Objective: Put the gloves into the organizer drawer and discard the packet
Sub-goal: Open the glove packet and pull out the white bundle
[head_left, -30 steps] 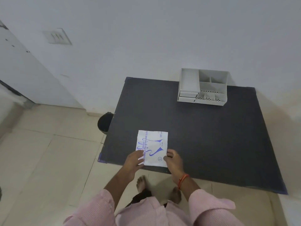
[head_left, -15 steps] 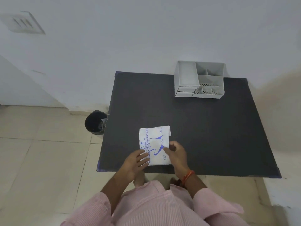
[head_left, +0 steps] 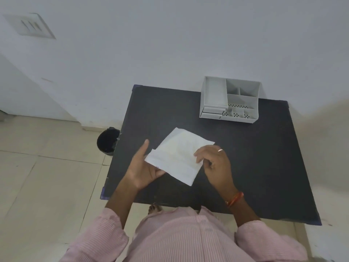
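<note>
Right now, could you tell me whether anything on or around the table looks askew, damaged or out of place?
Nothing stands out. The packet is held in both hands above the table, apparently unopened; the organizer sits square at the far edge, and the bin stands upright on the floor.

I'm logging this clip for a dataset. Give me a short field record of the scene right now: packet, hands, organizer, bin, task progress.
packet: white packet, plain side up, held above the black table
left hand: grips the packet's left edge
right hand: pinches the packet's right edge
organizer: grey, at the table's far edge, compartments look empty, drawers appear shut
bin: dark, on the floor left of the table
progress: no gloves visible yet; packet not discarded
</note>
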